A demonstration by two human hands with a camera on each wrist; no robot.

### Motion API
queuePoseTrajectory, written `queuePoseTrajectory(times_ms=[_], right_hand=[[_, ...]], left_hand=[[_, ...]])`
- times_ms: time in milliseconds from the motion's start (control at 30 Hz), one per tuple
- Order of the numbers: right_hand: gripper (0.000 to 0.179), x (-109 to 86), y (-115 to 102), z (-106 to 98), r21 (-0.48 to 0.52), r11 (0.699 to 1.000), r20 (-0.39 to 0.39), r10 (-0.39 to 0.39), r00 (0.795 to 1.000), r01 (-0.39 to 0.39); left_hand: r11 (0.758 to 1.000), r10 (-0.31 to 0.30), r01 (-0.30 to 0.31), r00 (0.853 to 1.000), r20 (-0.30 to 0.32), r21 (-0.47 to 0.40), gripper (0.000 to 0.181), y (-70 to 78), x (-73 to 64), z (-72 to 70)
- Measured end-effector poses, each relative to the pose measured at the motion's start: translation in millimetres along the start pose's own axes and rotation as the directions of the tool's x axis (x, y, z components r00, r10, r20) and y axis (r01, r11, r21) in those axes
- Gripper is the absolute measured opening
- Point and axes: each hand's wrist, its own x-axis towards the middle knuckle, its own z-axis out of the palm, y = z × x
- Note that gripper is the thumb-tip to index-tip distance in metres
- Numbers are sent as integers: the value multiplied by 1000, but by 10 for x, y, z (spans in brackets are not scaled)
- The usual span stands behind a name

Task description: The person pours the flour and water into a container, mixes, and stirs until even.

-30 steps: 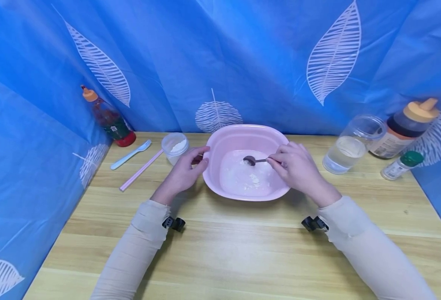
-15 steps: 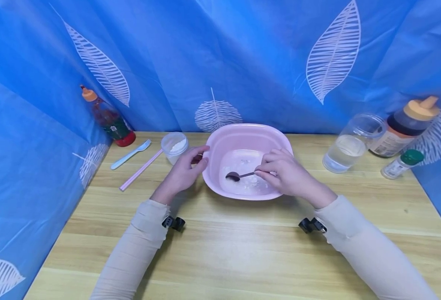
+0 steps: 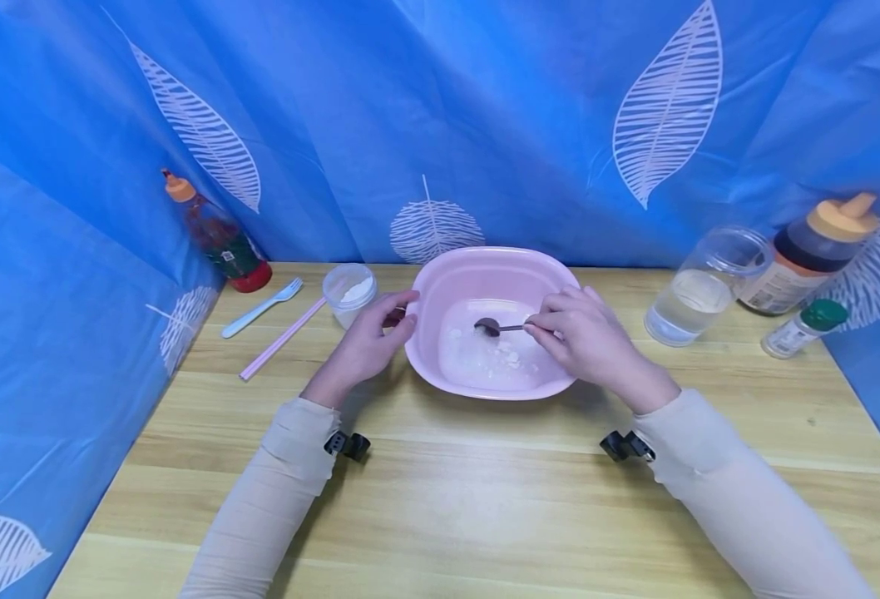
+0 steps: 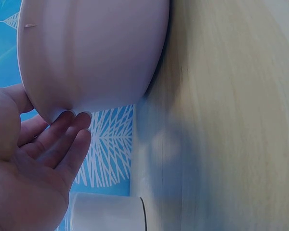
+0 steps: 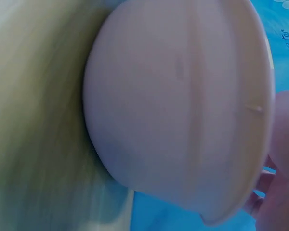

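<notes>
Pinching dark spoon [image 3: 489, 327] in right hand [image 3: 585, 339] | shifted spoon head rightward and away, from near-left floor of pink basin [image 3: 496, 279] to about mid-basin, beside white clumps [image 3: 509, 359] | holding basin's left rim between thumb and fingers of left hand [image 3: 368, 343], unchanged

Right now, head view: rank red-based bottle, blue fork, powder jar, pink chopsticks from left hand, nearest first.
From the left hand:
1. Powder jar: right beside it, on its far side.
2. Pink chopsticks: left of the jar.
3. Blue fork: left of the chopsticks.
4. Red-based bottle: far left, by the curtain.
</notes>
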Motion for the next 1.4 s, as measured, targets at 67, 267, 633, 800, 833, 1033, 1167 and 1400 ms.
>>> queuePoseTrajectory(times_ms=[67, 267, 633, 800, 833, 1033, 1167, 1400], right_hand=[[7, 8, -10, 35, 23, 1000, -2, -6, 1000, 6], [6, 18, -59, 41, 105, 993, 61, -58, 996, 51], [6, -94, 16, -154, 20, 1000, 83, 10, 997, -12], [5, -134, 37, -152, 32, 999, 55, -26, 998, 24], [5, -141, 37, -150, 42, 999, 52, -36, 998, 34], [4, -152, 38, -105, 45, 997, 19, -65, 998, 64], [5, -143, 57, -94, 3, 1000, -20, -8, 1000, 9], [9, -145, 110, -84, -19, 995, -30, 100, 995, -101]], left_hand=[[1000, -1, 1, 1000, 0, 1, 47, -7, 2, 4], [1000, -7, 7, 1000, 2, 0, 47, -18, -1, 5], [1000, -6, 6, 1000, 2, 5, 48, -1, -10, -5], [1000, -12, 12, 1000, 4, 1, 47, 4, -12, -2], [1000, -13, 13, 1000, 4, 0, 47, 3, -11, -1], [1000, -14, 14, 1000, 2, 0, 47, 5, -6, 3], [1000, -14, 14, 1000, 3, 1, 47, 3, -5, 6], [1000, -4, 4, 1000, 0, 0, 48, -3, -4, 8]])
